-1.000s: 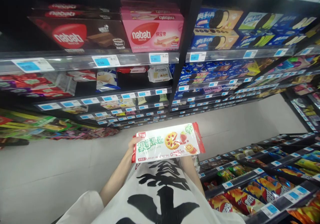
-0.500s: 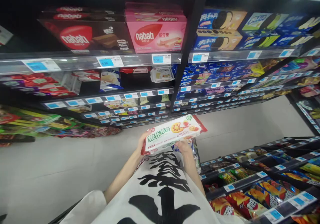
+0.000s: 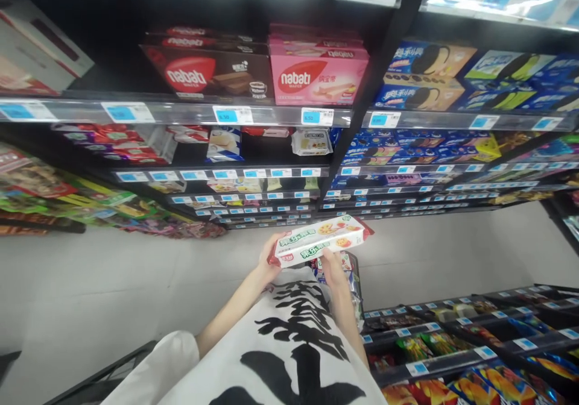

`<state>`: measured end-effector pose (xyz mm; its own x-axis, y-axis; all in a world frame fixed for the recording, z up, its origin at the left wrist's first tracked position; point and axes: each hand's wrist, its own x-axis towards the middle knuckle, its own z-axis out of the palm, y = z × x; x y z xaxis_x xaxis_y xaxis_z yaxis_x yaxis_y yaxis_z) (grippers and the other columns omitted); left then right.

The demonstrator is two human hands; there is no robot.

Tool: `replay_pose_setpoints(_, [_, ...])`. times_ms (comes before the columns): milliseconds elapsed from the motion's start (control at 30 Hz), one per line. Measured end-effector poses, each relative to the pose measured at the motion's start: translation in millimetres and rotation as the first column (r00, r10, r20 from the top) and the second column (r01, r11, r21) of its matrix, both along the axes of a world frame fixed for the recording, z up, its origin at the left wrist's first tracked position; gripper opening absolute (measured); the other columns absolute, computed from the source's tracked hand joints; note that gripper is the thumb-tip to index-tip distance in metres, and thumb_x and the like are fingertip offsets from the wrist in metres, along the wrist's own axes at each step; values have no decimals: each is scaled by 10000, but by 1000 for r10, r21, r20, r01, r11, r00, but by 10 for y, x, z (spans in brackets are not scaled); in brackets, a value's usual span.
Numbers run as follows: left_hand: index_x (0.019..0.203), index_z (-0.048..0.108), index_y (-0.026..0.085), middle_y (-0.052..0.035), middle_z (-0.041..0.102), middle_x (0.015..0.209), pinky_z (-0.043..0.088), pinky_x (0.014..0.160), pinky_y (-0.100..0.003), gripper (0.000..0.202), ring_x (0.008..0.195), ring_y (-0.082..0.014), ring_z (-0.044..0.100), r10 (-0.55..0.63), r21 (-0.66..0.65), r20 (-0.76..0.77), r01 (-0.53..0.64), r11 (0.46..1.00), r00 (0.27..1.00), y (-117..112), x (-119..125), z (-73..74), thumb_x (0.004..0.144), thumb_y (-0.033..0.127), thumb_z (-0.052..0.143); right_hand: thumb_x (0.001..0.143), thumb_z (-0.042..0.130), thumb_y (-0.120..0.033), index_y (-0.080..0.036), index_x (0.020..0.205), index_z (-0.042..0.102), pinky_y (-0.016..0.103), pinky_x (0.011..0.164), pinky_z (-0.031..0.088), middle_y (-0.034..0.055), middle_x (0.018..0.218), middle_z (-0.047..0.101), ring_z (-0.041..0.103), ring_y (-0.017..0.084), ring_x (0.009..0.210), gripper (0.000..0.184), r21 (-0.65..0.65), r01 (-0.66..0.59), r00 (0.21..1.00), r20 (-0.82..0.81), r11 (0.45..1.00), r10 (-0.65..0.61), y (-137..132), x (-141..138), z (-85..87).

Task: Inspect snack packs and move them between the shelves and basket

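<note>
In front of my chest I hold a long white and red biscuit packet [image 3: 323, 238] with green lettering and pictures of fruit biscuits. My left hand [image 3: 270, 254] is closed round its left end. The fingers of my right hand [image 3: 332, 266] grip its lower edge, right of the middle. The packet lies tilted, its right end higher, with the top and one long side showing. Below my right hand, partly hidden by my forearm, is a basket or cart [image 3: 357, 275] with packaged goods in it.
Ahead stands a shelf rack with dark nabati wafer boxes [image 3: 217, 73], pink nabati boxes [image 3: 319, 73] and blue Oreo boxes [image 3: 420, 94]. Snack bags [image 3: 479, 387] fill shelves at lower right. Grey floor [image 3: 136, 272] runs between the racks. A black frame [image 3: 108, 369] is at lower left.
The packet has rolled in my hands, so its long side now shows more and its top less. My view has shifted, and the shelves appear further right and lower.
</note>
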<state>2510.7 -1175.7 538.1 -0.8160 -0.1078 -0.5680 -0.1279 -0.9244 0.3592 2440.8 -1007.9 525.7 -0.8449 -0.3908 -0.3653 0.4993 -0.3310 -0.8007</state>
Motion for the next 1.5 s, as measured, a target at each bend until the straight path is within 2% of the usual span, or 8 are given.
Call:
replay_pose_setpoints(467, [1029, 687, 167, -106, 765, 900, 557, 688, -365, 352, 854, -321, 726, 16, -13, 65, -15, 1000, 998, -134, 28, 104, 768, 397, 742, 564, 839, -315, -261, 1187, 659, 476, 1143, 443, 41, 1125, 752, 662, 267, 1183, 650, 39, -107, 994, 27, 994, 106, 8, 31, -60])
replay_pose_setpoints(700, [1003, 700, 175, -85, 777, 903, 534, 736, -345, 306, 865, -300, 725, 133, -44, 53, -131, 990, 990, -229, 111, 142, 786, 381, 767, 474, 863, -272, -259, 1163, 676, 496, 1104, 481, 40, 1133, 748, 664, 297, 1168, 714, 62, -176, 984, 40, 982, 174, -69, 26, -57])
replay_pose_setpoints(867, [1045, 707, 163, -118, 781, 923, 552, 821, -389, 302, 989, -343, 724, 226, -7, 65, -226, 974, 972, -414, 342, 11, 795, 325, 760, 498, 866, -231, -238, 1125, 708, 543, 1104, 474, 58, 1115, 753, 672, 330, 1137, 647, 45, -319, 946, 76, 947, 315, -291, 32, -63])
replay_pose_setpoints(1067, [1215, 655, 149, -135, 780, 990, 587, 734, -431, 443, 865, -335, 754, 274, 2, 145, -277, 961, 951, -578, 657, -210, 808, 292, 756, 611, 866, -218, -278, 1271, 625, 499, 1145, 436, 51, 1225, 720, 656, 265, 1190, 705, 56, -362, 930, 85, 931, 357, -637, 121, -122])
replay_pose_setpoints(1167, [1160, 671, 102, -155, 779, 960, 594, 767, -420, 414, 845, -319, 757, 339, 48, 169, -352, 935, 925, -616, 750, -304, 785, 248, 767, 648, 854, -225, -281, 1325, 579, 471, 1149, 431, 52, 1268, 701, 643, 242, 1215, 733, 77, -377, 926, 56, 923, 374, -809, 160, -166])
replay_pose_setpoints(1333, [1108, 704, 110, -155, 765, 1060, 570, 880, -392, 380, 1033, -310, 723, 338, 103, 117, -350, 931, 934, -686, 753, -478, 825, 362, 732, 700, 818, -267, -277, 1317, 564, 401, 1018, 534, 31, 1240, 706, 674, 203, 1136, 667, 165, -232, 973, 50, 959, 227, -1106, 103, -184])
replay_pose_setpoints(1433, [1126, 698, 107, -161, 718, 1216, 536, 931, -362, 474, 1151, -295, 667, 396, 25, 10, -396, 918, 918, -757, 682, -553, 816, 463, 740, 740, 799, -342, -251, 1230, 609, 356, 900, 587, 24, 1166, 724, 704, 184, 1029, 534, 146, -188, 964, 217, 971, 154, -1295, -3, -150])
replay_pose_setpoints(1500, [1192, 681, 146, -140, 659, 1339, 506, 970, -349, 526, 1231, -281, 619, 462, -44, -61, -464, 885, 885, -830, 633, -545, 815, 508, 742, 763, 782, -407, -231, 1154, 636, 359, 847, 607, 33, 1112, 735, 711, 187, 978, 453, 105, -208, 904, 401, 972, 150, -1423, -59, -137])
